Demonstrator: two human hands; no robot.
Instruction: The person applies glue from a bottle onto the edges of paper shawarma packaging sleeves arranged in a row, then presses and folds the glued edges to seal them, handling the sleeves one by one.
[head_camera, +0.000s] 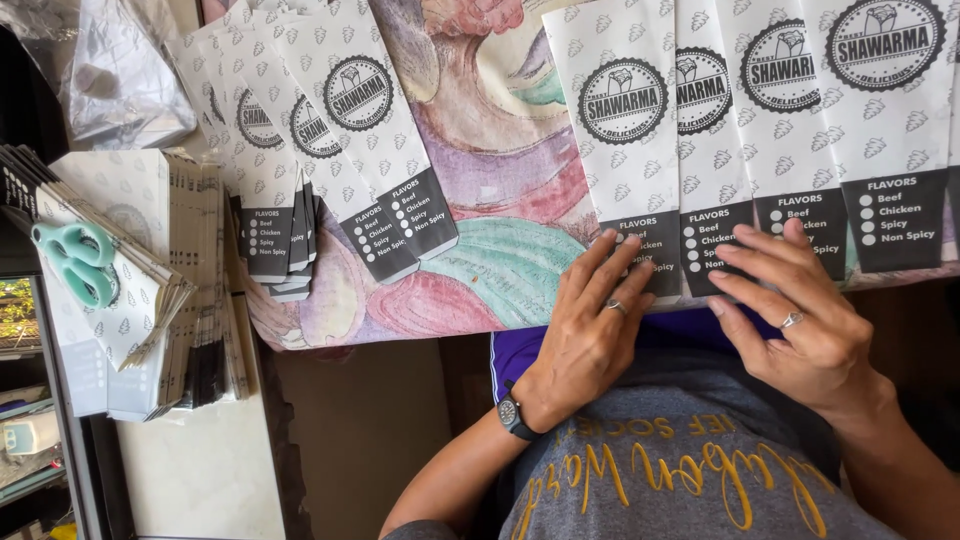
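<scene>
A row of overlapping white paper sleeves with round dark stamps and dark lower bands lies fanned across the patterned tabletop at the right. My left hand, with a ring and a wristwatch, rests flat with its fingers on the lower edge of the leftmost sleeve. My right hand, also ringed, lies flat beside it, fingertips on the dark bands of the neighbouring sleeves. Neither hand grips anything.
A second fan of the same sleeves lies at the upper left. A thick stack of folded sleeves sits on a side surface, with teal-handled scissors on top. Crumpled clear plastic is at the top left.
</scene>
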